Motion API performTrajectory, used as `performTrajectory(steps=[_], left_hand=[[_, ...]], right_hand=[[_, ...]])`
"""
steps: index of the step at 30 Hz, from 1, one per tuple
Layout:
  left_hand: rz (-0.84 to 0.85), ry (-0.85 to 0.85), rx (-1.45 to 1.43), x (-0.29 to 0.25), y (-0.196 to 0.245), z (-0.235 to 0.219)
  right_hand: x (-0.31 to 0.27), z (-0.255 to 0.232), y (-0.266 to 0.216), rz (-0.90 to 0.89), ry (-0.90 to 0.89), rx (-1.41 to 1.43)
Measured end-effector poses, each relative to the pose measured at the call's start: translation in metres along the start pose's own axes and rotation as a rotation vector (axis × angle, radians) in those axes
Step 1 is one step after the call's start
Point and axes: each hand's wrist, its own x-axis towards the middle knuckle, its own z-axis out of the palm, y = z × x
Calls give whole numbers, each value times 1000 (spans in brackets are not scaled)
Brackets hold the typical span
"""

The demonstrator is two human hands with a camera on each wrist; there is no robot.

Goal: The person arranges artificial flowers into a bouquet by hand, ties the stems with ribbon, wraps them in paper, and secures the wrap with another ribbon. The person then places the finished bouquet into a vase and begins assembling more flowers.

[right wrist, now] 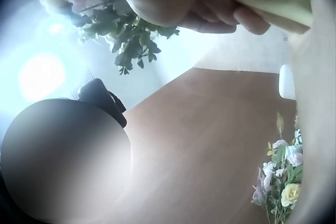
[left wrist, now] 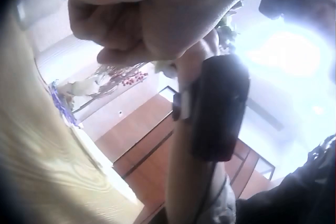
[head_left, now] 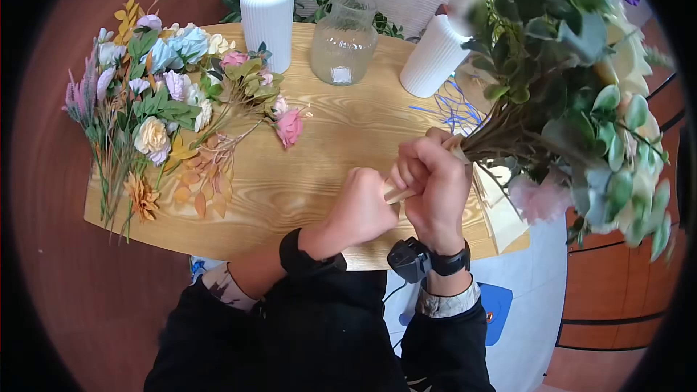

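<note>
Over the desk (head_left: 312, 156), my right hand (head_left: 441, 189) grips the bouquet (head_left: 552, 112); my left hand (head_left: 356, 210) clutches the pale wrap (head_left: 399, 194).

The bouquet (head_left: 573, 112), bearing dense green foliage with cream and pale pink blooms, is held sideways, heads to the right, its bunched stems converging at the right hand (head_left: 439, 185). A pale yellow strip (right wrist: 283, 7) spans both fists, its far end gripped by the left hand (head_left: 361, 205); whether it encircles the stems cannot be determined.
</note>
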Motion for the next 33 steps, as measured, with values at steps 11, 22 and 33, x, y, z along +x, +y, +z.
performTrajectory(steps=[11,22,33], left_hand=[[-217,-732,-566,1,19,-28],[151,235,265,9,27,-7],[-10,-520,-99,18,14,-23]], right_hand=[[8,-22,-14,137,-646,72],[-2,2,7,-382,166,-299],[11,-26,-13,47,-769,4]])
